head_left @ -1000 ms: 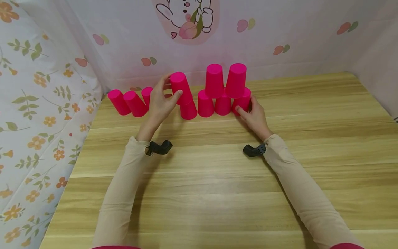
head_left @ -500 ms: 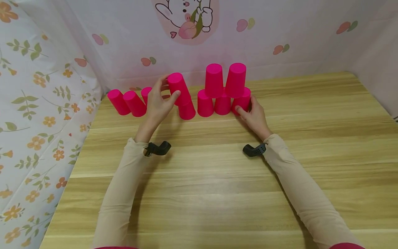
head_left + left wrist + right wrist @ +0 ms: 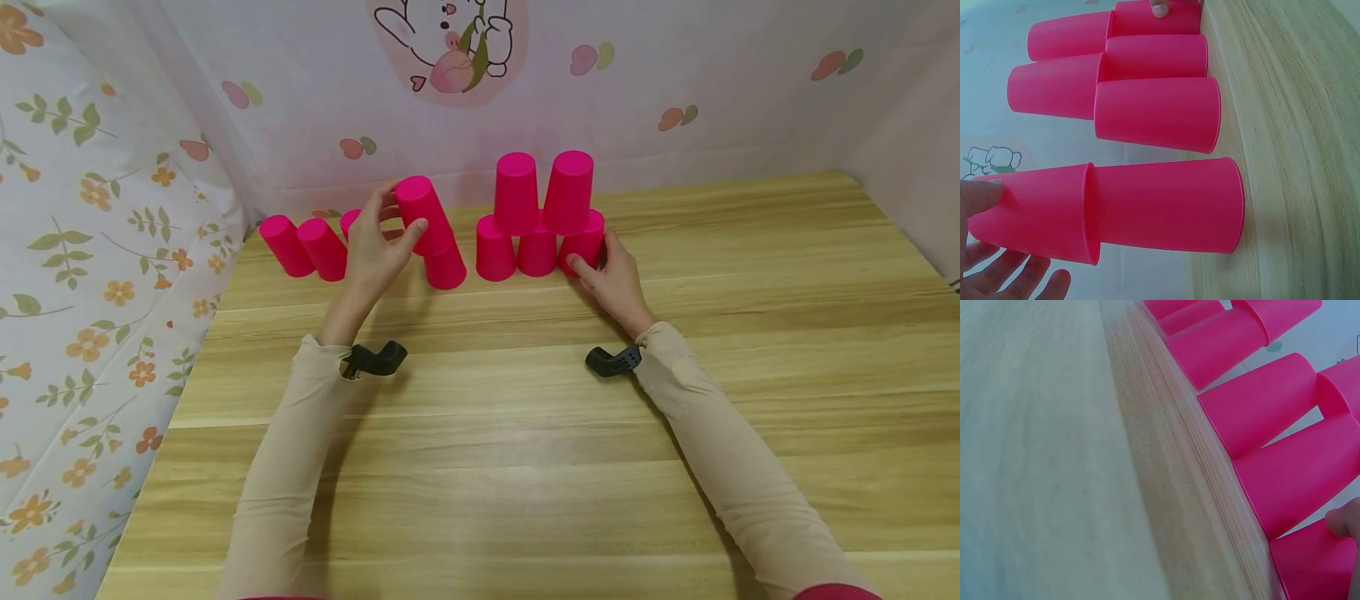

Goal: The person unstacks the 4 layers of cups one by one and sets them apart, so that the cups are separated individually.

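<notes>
My left hand (image 3: 377,250) grips an upside-down pink cup (image 3: 422,212), thumb in front and fingers behind. That cup sits over the upper part of a lower pink cup (image 3: 446,268) standing on the table. To the right, a bottom row holds a left cup (image 3: 496,252), a middle cup (image 3: 537,254) and a right cup (image 3: 576,255). My right hand (image 3: 615,279) holds the right cup, its thumb on the front. Two upper cups, the left one (image 3: 516,196) and the right one (image 3: 569,193), straddle that row. All are upside down.
Left of my left hand stand more pink cups, one at the far end (image 3: 287,247) and one beside it (image 3: 322,250); another is partly hidden by the hand. The wooden table (image 3: 480,433) meets a patterned cloth (image 3: 652,67) at the back. Wrist cameras hang below both hands.
My left hand has shifted slightly left with its cup, and the cup underneath has slid left too. The gap to the bottom row has widened. My right hand has stayed in place.
</notes>
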Tool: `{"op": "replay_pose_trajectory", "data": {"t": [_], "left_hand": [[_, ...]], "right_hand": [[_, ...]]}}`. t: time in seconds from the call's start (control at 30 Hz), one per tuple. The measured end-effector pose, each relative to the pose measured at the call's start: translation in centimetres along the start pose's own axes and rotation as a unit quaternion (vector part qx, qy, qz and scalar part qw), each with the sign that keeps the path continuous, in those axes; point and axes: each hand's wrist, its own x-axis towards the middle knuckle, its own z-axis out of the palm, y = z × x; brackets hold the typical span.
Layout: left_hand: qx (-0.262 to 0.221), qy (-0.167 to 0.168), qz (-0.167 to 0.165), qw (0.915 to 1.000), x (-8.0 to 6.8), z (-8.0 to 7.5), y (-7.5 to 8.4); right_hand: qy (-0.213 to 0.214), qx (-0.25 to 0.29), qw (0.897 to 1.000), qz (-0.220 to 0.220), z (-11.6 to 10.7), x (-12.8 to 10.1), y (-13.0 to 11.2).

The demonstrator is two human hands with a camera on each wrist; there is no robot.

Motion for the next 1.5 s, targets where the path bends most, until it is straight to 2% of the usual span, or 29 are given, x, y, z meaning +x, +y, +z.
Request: {"op": "replay_pose_trajectory", "data": {"t": [0.8, 0.97, 1.27, 1.5], "left_hand": [[-0.008, 0.044, 0.008, 0.9990, 0.0, -1.9, -0.1], [-0.005, 0.049, 0.005, 0.9988, -0.4, -2.5, -0.7], [0.032, 0.066, -0.005, 0.9973, -1.5, -3.8, -1.9], [0.023, 0.070, -0.028, 0.9969, -2.5, -4.6, -3.0]], "right_hand": [[0.000, -0.001, 1.000, -0.001, -0.1, -0.1, -0.1], [0.000, 0.002, 1.000, -0.001, -0.1, 0.0, -0.1], [0.002, 0.000, 1.000, 0.000, -0.1, 0.0, 0.0], [0.001, -0.005, 1.000, 0.003, -0.1, 0.0, 0.0]]}}
